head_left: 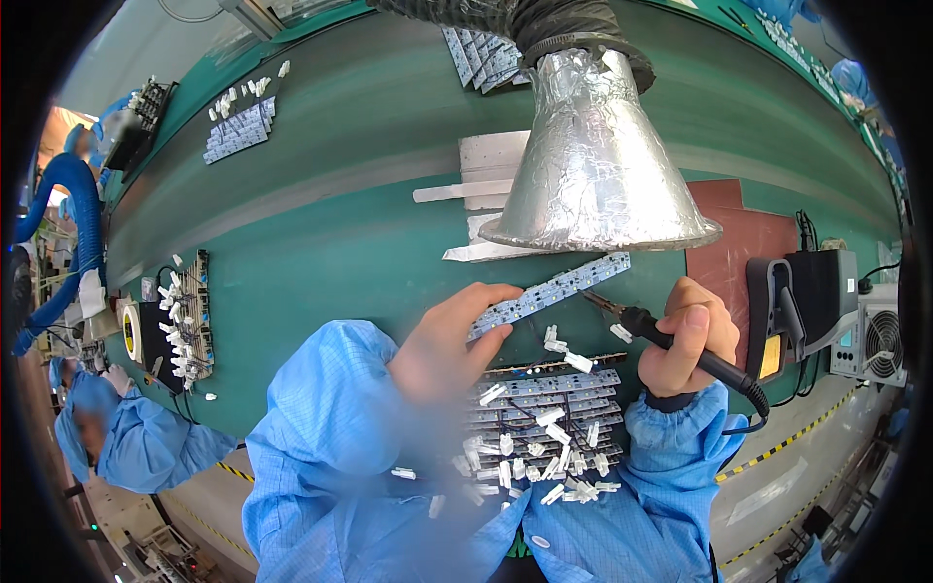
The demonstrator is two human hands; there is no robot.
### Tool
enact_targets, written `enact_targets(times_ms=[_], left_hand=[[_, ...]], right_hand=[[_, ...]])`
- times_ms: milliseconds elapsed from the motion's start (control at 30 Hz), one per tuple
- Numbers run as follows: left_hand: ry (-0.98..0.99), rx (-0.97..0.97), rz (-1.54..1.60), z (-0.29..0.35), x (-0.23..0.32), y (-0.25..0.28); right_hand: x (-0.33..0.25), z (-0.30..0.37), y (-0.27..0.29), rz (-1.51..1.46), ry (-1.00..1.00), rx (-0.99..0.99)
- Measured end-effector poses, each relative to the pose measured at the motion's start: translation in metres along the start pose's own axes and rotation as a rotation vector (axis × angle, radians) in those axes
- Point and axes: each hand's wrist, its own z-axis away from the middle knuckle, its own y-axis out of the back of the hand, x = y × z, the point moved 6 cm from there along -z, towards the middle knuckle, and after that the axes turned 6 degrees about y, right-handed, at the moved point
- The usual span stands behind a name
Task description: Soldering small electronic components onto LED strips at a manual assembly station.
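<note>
Foil-covered cone hood point(598, 155), flared rim downward, on a black corrugated hose point(569, 21) cut off by the upper edge. Its bulk hides part of the white slats point(486, 185) behind; clearance over the work cannot be told.

Left hand point(452, 340): thumb and fingers narrowed on the near left end of a pale circuit strip point(554, 290), which slants up to the right below the hood's rim. Lower palm and wrist lost in a grey blur.

Right hand point(692, 340): fist closed round the handle of a soldering iron point(646, 324); tip at the strip's lower edge, contact uncertain. Cord leaves past the right sleeve point(675, 437).

Stacked circuit strips point(549, 387): below the held strip, between the sleeves; lower rows covered by white connectors point(554, 432), count indistinct.

Margins: green mat point(321, 262) stretches from left sleeve point(321, 398) to a row of upright boards point(202, 311). Rightward room narrower, bounded by a black soldering stand point(773, 311) on a reddish sheet point(724, 228). Outer edges bent, fading into black.
</note>
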Motion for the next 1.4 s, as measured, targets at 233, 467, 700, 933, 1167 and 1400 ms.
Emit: enact_targets(times_ms=[233, 467, 700, 933, 1167, 1400], left_hand=[[0.027, -0.007, 0.005, 0.000, 0.000, -0.001], [0.073, -0.013, -0.003, 0.000, 0.001, 0.000], [0.051, -0.007, -0.020, 0.000, 0.003, 0.000], [0.121, 0.003, 0.000, -0.001, 0.005, -0.003], [0.136, -0.002, -0.015, -0.003, 0.006, -0.002], [0.124, 0.004, -0.025, -0.004, 0.006, -0.003]], right_hand=[[0.000, 0.000, 0.000, 0.002, 0.004, -0.008], [-0.001, -0.001, -0.002, 0.003, 0.010, -0.020], [0.016, 0.000, 0.039, 0.063, -0.146, 0.315], [0.038, 0.002, 0.051, 0.181, -0.237, 0.370], [0.041, 0.000, 0.047, 0.127, -0.249, 0.330], [0.040, -0.003, 0.047, 0.183, -0.250, 0.306]])
